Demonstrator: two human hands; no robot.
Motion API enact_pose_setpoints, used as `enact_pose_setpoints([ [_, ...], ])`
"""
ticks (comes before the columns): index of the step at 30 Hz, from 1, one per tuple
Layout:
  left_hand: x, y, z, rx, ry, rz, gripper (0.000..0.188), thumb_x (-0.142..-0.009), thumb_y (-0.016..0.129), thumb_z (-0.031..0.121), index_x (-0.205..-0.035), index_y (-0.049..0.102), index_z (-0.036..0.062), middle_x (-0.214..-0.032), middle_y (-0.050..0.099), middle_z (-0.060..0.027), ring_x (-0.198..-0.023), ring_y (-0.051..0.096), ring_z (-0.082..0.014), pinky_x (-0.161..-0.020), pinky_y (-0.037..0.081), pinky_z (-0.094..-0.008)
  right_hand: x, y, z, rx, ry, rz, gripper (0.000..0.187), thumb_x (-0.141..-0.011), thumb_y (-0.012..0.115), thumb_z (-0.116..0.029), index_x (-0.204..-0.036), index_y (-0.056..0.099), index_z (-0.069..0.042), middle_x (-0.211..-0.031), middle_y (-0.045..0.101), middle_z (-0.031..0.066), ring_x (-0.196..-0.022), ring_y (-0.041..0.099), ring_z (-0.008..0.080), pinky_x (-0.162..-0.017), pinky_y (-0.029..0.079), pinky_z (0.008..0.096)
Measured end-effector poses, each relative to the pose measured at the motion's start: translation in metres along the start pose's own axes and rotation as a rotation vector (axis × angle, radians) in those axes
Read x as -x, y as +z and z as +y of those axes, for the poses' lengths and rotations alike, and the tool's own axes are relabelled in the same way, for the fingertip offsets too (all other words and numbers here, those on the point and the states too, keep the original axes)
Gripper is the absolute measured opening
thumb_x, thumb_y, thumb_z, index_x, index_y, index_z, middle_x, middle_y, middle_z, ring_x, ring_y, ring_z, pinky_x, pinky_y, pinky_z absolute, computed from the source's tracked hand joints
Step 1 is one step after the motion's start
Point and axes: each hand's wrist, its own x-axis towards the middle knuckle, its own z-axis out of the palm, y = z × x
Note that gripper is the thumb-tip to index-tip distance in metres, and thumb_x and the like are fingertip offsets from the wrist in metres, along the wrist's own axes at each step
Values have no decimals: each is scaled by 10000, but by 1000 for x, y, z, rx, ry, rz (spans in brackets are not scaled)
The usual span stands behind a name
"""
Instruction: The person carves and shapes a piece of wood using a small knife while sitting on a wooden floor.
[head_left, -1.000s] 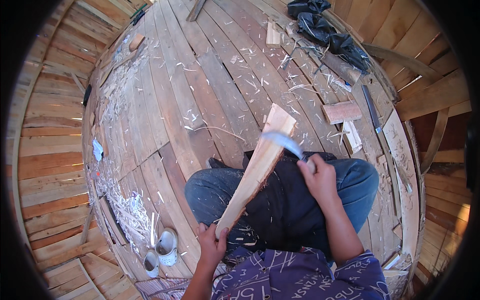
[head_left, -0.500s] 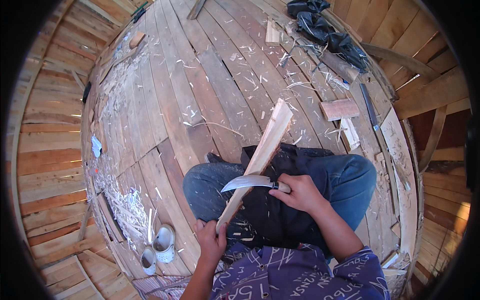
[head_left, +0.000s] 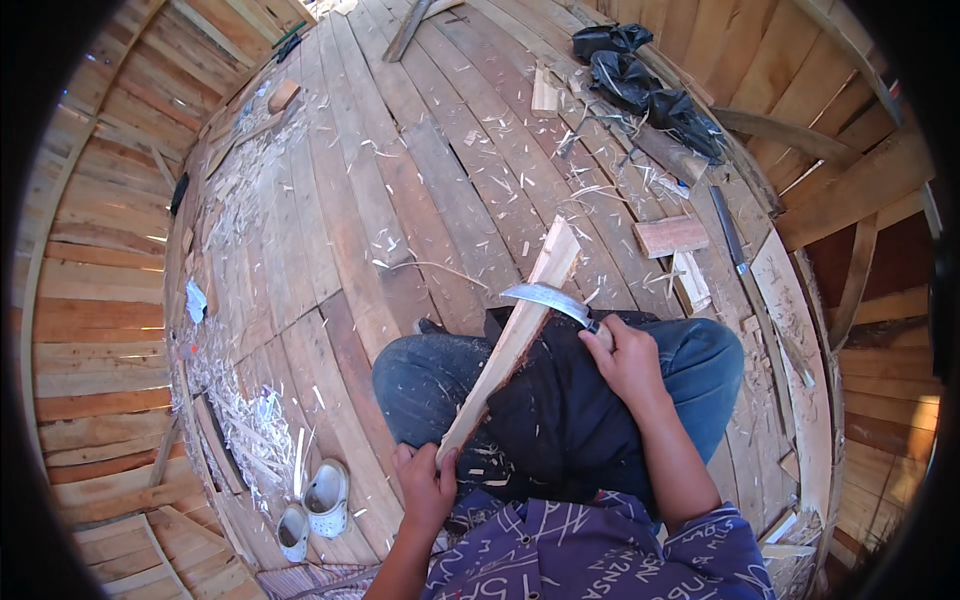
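A long, pale strip of wood (head_left: 503, 358) with rough bark along its right edge slants across my lap, its wide end pointing away from me. My left hand (head_left: 427, 484) is closed around its narrow near end. In my right hand (head_left: 627, 362) is the handle of a knife (head_left: 547, 294) with a curved steel blade. The blade lies across the upper part of the strip, its tip reaching past the left edge. Dark cloth (head_left: 560, 410) covers my lap beneath the wood.
Wood shavings (head_left: 255, 430) litter the plank floor, thickest at the left. A pair of light clogs (head_left: 327, 497) stands at the lower left. To the right lie a wood block (head_left: 671, 236), a dark long-bladed tool (head_left: 728, 228) and a long board (head_left: 800, 350). Black plastic bags (head_left: 640, 85) lie farther off.
My right hand has moved the knife away from me along the strip, from its middle toward the far end. My left hand keeps its hold on the near end.
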Motion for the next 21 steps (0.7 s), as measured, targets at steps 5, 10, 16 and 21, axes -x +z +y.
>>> enact_pose_setpoints([
  [5,2,2,-1,16,-21,-1,267,-829,677,134,-654,493,52,-618,419,-115,-680,378,-292,-667,303,-409,8,3,-6,-132,83,-62,326,-863,711,-303,-805,581,-10,-674,622,217,-666,639,406,-574,498,432],
  [10,3,3,-4,29,-22,-7,255,-829,674,135,-663,499,50,-625,431,-112,-686,379,-290,-678,302,-409,15,12,-8,-345,49,-121,278,-853,711,-215,-892,530,-8,-650,605,181,-632,649,380,-555,487,395],
  [16,0,1,-1,38,-2,1,246,-819,682,135,-668,506,52,-631,448,-113,-689,385,-296,-686,302,-415,25,11,-14,-324,-19,-372,314,-815,719,-124,-983,473,-24,-709,627,164,-646,669,317,-581,509,381],
  [21,-1,-1,-1,-1,-17,-21,238,-818,683,137,-670,516,56,-640,471,-116,-693,396,-301,-696,302,-423,7,3,-18,-476,-38,99,236,-848,714,-100,-1055,624,-31,-831,679,162,-786,711,247,-676,531,329],
])
